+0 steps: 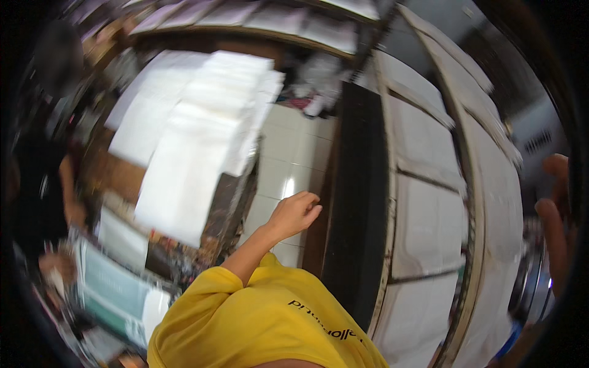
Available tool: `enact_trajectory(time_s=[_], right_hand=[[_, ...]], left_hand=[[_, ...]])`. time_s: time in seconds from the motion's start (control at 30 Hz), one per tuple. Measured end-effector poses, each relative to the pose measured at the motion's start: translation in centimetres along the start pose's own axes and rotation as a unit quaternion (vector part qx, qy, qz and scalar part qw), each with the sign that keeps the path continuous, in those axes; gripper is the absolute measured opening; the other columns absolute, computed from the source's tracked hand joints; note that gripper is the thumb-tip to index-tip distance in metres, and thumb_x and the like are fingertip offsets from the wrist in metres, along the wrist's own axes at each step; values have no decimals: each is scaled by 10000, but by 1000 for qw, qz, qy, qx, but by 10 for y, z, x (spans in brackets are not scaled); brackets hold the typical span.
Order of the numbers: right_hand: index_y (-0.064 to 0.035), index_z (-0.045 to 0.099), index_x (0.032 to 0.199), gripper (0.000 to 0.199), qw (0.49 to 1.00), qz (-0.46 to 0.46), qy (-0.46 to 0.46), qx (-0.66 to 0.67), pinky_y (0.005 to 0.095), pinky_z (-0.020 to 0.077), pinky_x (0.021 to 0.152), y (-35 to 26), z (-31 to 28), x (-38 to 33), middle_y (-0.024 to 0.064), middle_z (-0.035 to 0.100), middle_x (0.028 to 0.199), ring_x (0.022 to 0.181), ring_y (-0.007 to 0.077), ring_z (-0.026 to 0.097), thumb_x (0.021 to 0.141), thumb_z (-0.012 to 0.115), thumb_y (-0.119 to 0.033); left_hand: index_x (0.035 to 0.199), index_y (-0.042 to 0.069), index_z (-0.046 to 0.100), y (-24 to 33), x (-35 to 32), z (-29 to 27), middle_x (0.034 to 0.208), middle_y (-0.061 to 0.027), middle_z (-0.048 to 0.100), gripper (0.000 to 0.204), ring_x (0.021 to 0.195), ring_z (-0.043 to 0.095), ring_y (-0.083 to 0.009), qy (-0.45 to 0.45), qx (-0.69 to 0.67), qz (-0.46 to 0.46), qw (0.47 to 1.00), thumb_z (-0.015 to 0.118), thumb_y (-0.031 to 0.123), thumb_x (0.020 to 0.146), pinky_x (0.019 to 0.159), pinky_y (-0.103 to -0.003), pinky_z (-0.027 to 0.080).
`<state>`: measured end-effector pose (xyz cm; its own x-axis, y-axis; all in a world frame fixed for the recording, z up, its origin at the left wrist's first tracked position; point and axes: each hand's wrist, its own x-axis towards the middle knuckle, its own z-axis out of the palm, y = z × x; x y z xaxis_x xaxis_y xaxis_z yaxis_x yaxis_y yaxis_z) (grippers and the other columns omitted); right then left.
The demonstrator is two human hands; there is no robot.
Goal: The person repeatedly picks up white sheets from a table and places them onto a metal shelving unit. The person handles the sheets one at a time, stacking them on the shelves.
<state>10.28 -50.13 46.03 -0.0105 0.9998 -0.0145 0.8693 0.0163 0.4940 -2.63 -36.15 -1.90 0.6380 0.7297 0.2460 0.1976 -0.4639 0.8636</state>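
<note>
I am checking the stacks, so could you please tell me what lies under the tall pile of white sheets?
The white sheets rest on a dark bench; its top beneath them is covered.

1 view only, a head-worn fisheye looking steeply down over the wearer's yellow shirt (pixel 270 319), which fills the near lower edge very close to the lens. Facing is tilted: white floor tiles (pixel 288 159) run up the middle, a stack of white sheets (pixel 196 147) sits left and far, pale shelving boards (pixel 429 184) bend along the right. Black rim vignette all round; no 2nd view to overlap.
</note>
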Motion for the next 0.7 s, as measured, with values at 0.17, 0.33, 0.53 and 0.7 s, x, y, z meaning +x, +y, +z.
enact_trajectory(time_s=[0.17, 0.33, 0.53, 0.7], right_hand=[[-30, 602, 1190, 314, 972, -159, 146, 92, 255, 457, 606, -34, 22, 81, 61, 592, 794, 659, 119, 541, 931, 657, -199], [9, 573, 1241, 439, 896, -199, 199, 342, 262, 468, 628, -72, 64, 111, 54, 618, 839, 703, 114, 573, 902, 670, -253], [-28, 607, 1142, 213, 640, -110, -11, 760, 226, 453, 606, -141, 253, 178, 9, 603, 826, 654, 77, 545, 964, 601, -144], [-117, 594, 980, 75, 541, 148, -147, 814, 236, 416, 511, -249, 503, 116, -3, 605, 758, 596, 86, 548, 961, 593, -190]], left_hand=[[1028, 30, 658, -13, -34, -68, 863, -126, 645, 216, 735, 647, -301, 139, 61, -70, 986, 658, 202, 897, 659, -389, 517], [1019, 37, 652, -30, -59, -110, 909, -132, 655, 214, 781, 673, -292, 233, 103, -141, 957, 642, 219, 908, 709, -393, 535], [1033, 30, 653, -50, -77, -127, 984, -142, 671, 235, 856, 692, -290, 241, 142, -243, 929, 633, 227, 908, 758, -397, 540], [1048, 20, 649, -67, -72, -117, 1021, -167, 672, 238, 846, 684, -320, 134, 138, -286, 939, 630, 210, 907, 759, -428, 535]])
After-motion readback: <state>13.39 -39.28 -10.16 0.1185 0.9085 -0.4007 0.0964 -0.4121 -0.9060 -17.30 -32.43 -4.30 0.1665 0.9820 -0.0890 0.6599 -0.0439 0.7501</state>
